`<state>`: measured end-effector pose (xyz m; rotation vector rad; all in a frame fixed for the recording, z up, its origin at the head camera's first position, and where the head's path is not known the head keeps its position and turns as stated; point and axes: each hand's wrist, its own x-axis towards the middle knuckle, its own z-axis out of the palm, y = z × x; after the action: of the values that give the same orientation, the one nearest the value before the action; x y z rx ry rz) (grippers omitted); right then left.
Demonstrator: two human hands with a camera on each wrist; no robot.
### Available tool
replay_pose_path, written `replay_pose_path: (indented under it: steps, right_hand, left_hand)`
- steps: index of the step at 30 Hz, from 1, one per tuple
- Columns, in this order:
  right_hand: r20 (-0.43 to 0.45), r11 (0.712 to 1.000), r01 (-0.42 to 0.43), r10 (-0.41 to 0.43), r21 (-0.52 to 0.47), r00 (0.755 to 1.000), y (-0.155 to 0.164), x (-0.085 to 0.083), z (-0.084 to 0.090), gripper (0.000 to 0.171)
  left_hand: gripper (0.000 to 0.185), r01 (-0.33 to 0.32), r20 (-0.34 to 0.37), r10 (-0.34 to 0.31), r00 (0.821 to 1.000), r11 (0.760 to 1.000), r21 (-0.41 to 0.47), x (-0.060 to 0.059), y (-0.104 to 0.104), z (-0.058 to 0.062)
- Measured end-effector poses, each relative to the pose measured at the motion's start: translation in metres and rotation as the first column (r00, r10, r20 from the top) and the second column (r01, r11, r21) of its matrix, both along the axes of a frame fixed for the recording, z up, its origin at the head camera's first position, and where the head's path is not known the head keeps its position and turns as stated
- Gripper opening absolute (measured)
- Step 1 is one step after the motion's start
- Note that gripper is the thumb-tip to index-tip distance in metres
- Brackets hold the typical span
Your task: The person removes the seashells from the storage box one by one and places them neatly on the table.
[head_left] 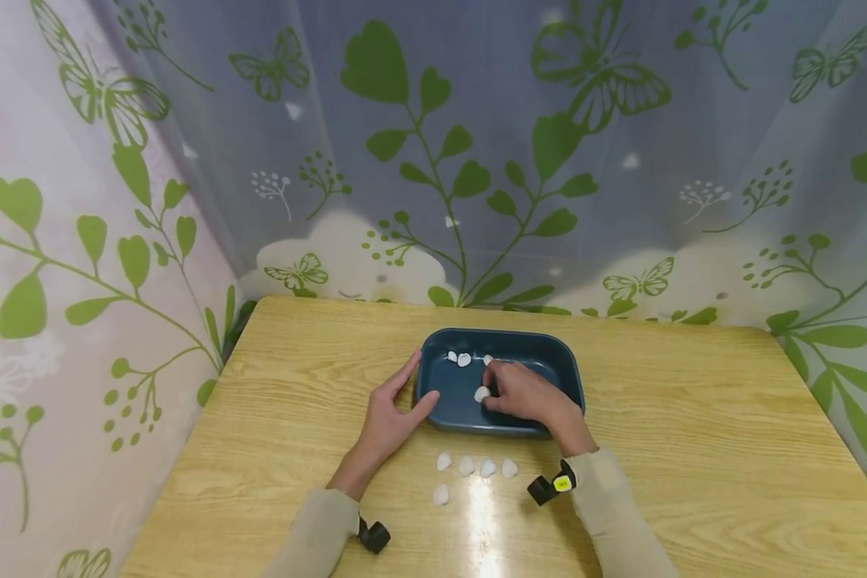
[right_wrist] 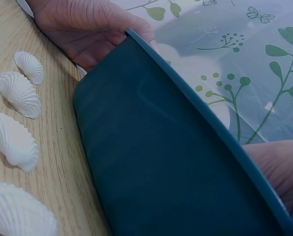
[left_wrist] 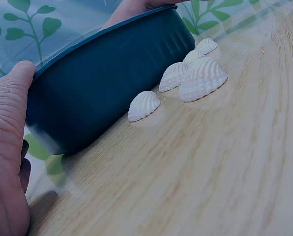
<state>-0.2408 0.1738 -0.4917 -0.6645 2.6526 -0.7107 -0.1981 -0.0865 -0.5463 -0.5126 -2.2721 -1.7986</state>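
A dark blue rectangular plastic basin (head_left: 506,427) stands on the table. My left hand (head_left: 390,416) holds its left end, with the fingers along the outer wall and the thumb at the front rim. Reaching over the right side, my right hand (head_left: 526,393) is down inside the basin, its thumb and fingers around a white seashell (head_left: 482,394). Another seashell (head_left: 487,360) lies by the index finger, and two more seashells (head_left: 464,360) sit near the back wall. In the right wrist view the basin wall (right_wrist: 151,147) hides the right fingertips.
In front of the basin, several white ribbed seashells (head_left: 487,468) form a row on the wooden table (head_left: 694,449), with a single seashell (head_left: 441,494) nearer the front. A leaf-and-butterfly patterned curtain (head_left: 433,160) hangs behind the table and along its left side.
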Motion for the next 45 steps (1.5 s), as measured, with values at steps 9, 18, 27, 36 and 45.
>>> replay_pose_path:
  steps: [9, 18, 27, 36, 45]
  right_hand:
    - [-0.003, 1.0, 0.004, -0.004, -0.013, 1.0, 0.001, 0.0, 0.001, 0.02]
    - [0.0, 1.0, -0.01, 0.01, -0.013, 1.0, 0.0, 0.0, 0.0, 0.02]
    - [0.008, 1.0, -0.007, 0.007, -0.015, 1.0, 0.0, -0.001, 0.001, 0.018]
    - [0.003, 0.998, -0.025, 0.025, -0.056, 1.0, -0.001, 0.001, 0.002, 0.017]
    - [-0.036, 0.992, -0.055, 0.051, -0.116, 0.998, -0.003, 0.009, 0.015, 0.018]
  left_hand:
    - [0.067, 0.017, 0.017, -0.017, 1.0, 1.0, -0.008, 0.004, 0.0, 0.015]
    - [0.069, 0.009, 0.031, -0.009, 0.999, 1.0, 0.009, -0.004, -0.002, -0.009]
    - [0.069, 0.015, 0.011, -0.015, 1.0, 1.0, -0.016, -0.006, -0.003, -0.011]
    - [0.069, 0.007, 0.045, -0.006, 0.999, 1.0, -0.017, -0.004, -0.004, -0.01]
    - [0.068, 0.005, 0.046, -0.003, 0.999, 0.999, -0.032, -0.004, -0.003, -0.01]
